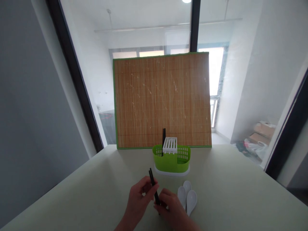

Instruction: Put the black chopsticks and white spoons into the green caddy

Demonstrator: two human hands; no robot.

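Black chopsticks [152, 179]: slim, straight pair, matched in colour, lay close together and slanted; were held just in front of the green caddy [167, 162].
Left hand [141, 194]: before the caddy; thumb and fingers pinched the pair partway along.
Right hand [170, 203]: farther from the caddy; fingers curled closed round the lower end.
Lettering: from where I stood, I could not tell whether the sticks bore any.

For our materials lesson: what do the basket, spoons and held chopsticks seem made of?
Green basket: probably moulded plastic, with even colour and a grid of openings in its wall. White spoons: smooth, faintly shiny; plastic or ceramic, I cannot tell. Black chopsticks: dark, even surface; perhaps plastic or coated wood.
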